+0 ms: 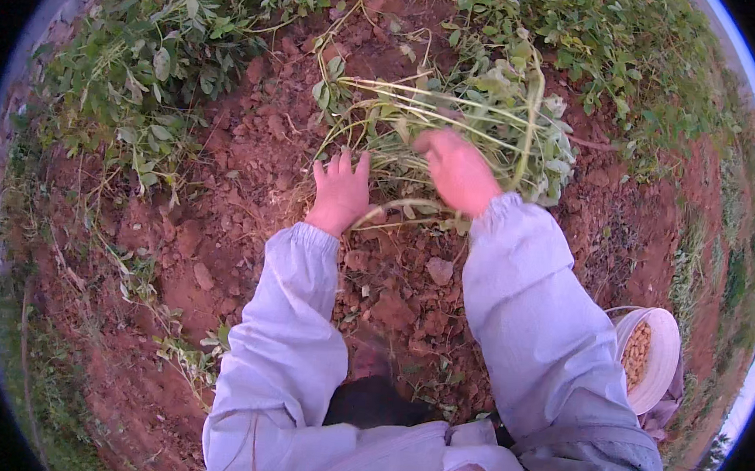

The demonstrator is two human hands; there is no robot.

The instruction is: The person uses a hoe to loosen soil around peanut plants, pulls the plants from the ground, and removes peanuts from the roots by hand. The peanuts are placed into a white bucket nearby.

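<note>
Pulled peanut plants, green and leafy with long pale stems, lie in a heap on reddish soil in front of me. My left hand rests at the heap's left end, fingers spread, near the stem bases and roots. Over the middle of the heap is my right hand, slightly blurred, with its fingers bent down among the stems; whether it grips any cannot be told. A curved loose stem runs between the two hands.
A white bucket partly filled with peanuts stands at the right beside my right arm. Leafy plants grow at the upper left and more foliage at the upper right. Clods of red earth lie below my hands.
</note>
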